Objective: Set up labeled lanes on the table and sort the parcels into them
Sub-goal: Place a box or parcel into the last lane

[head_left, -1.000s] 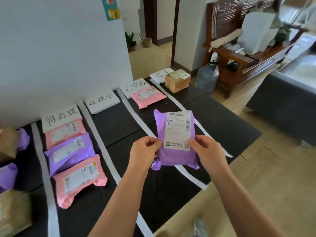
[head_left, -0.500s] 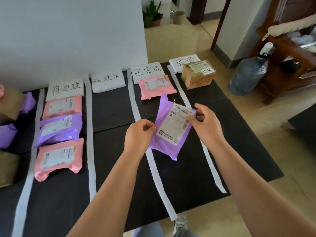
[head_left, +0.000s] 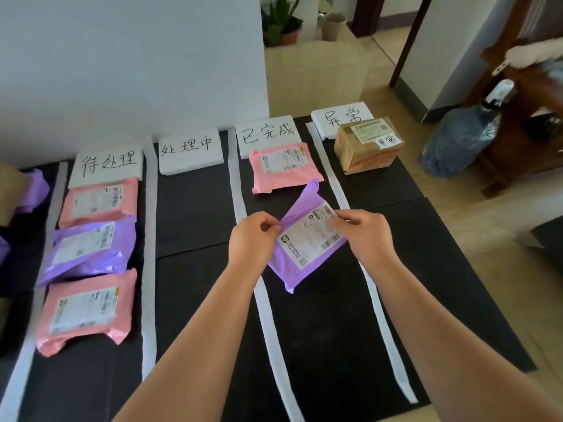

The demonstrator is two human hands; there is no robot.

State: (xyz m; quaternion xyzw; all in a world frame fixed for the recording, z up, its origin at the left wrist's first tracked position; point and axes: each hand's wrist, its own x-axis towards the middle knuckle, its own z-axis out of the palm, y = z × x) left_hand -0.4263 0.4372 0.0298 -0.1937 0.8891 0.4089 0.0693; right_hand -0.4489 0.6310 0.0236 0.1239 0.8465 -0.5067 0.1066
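Observation:
A purple parcel (head_left: 304,242) with a white shipping label hangs tilted over the third lane, low above the black table (head_left: 195,208). My left hand (head_left: 253,239) pinches its left edge and my right hand (head_left: 365,233) pinches its right edge over the label. Behind it in that lane lies a pink parcel (head_left: 285,169) below a white label card (head_left: 268,137). The first lane holds a pink parcel (head_left: 99,201), a purple parcel (head_left: 88,248) and another pink parcel (head_left: 85,312). A brown box (head_left: 367,144) sits in the fourth lane.
White strips (head_left: 149,269) divide the table into lanes, each headed by a handwritten card; the second lane's card (head_left: 190,150) has no parcel below it. More purple parcels (head_left: 33,190) lie at the far left. A water jug (head_left: 463,138) and wooden furniture stand on the floor at right.
The purple parcel has gone from upright in front of me to tilted and lower over the third lane. Both hands still hold its edges. My view has swung left and down.

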